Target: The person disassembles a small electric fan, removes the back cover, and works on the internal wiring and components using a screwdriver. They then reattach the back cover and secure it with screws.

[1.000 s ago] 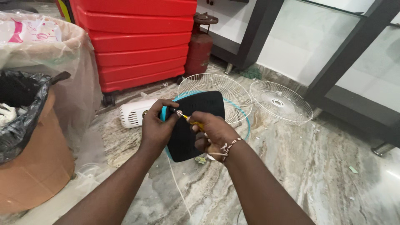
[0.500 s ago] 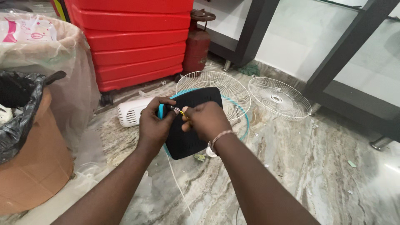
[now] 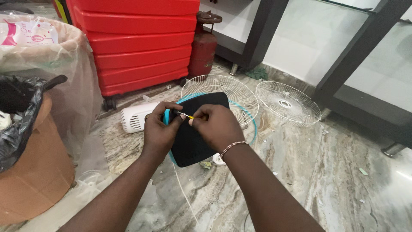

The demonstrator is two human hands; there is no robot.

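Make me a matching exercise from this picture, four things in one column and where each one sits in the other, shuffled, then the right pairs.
Things:
1. black panel
2. red suitcase
3. loose wire fan guard
4. bin with black liner

Places:
A. far left, beside a clear plastic bag
B. flat on the marble floor, right of the hands
C. between both hands
D. upright behind the white fan housing

Pairs: 1-C, 2-D, 3-B, 4-A
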